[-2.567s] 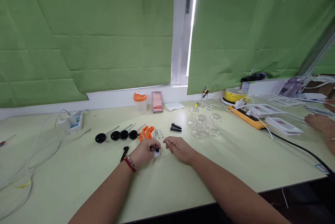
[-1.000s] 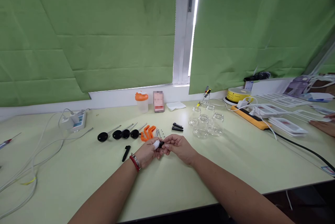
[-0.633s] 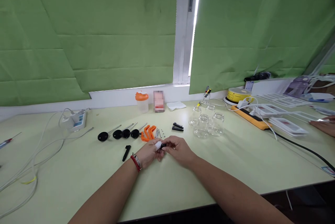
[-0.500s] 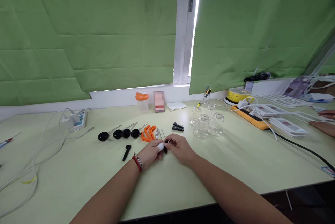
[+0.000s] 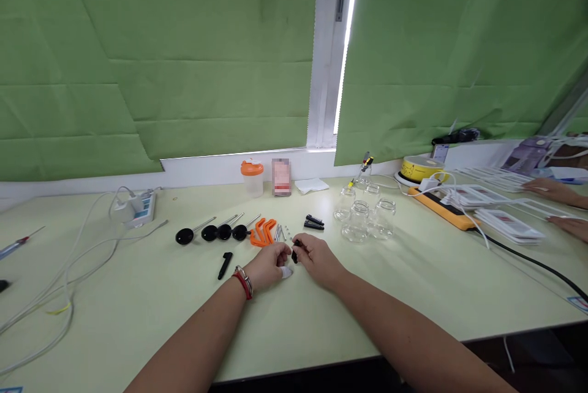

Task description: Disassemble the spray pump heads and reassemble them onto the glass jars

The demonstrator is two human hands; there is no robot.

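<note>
In my right hand is a small black plastic piece, pinched between thumb and fingers. My left hand is close on its left side, with the thumb stretched apart from the fingers. White wrapping covers that thumb's tip. Whether a left fingertip touches the black piece, I cannot tell. A black handle-shaped part lies left of my left hand. Beyond the hands are orange bent parts, thin metal rods and tiny fittings. Two black comb-like pieces lie farther back.
Several black discs on metal stems lie at the left. Glass jars stand right of centre, near an orange power strip. An orange-lidded cup stands by the wall. Another person's hands are at far right; cables trail at left.
My left thumb has drawn away from the black piece and moved down. The right hand still grips the piece. At far right, the other person's hand has moved over the white frames.
</note>
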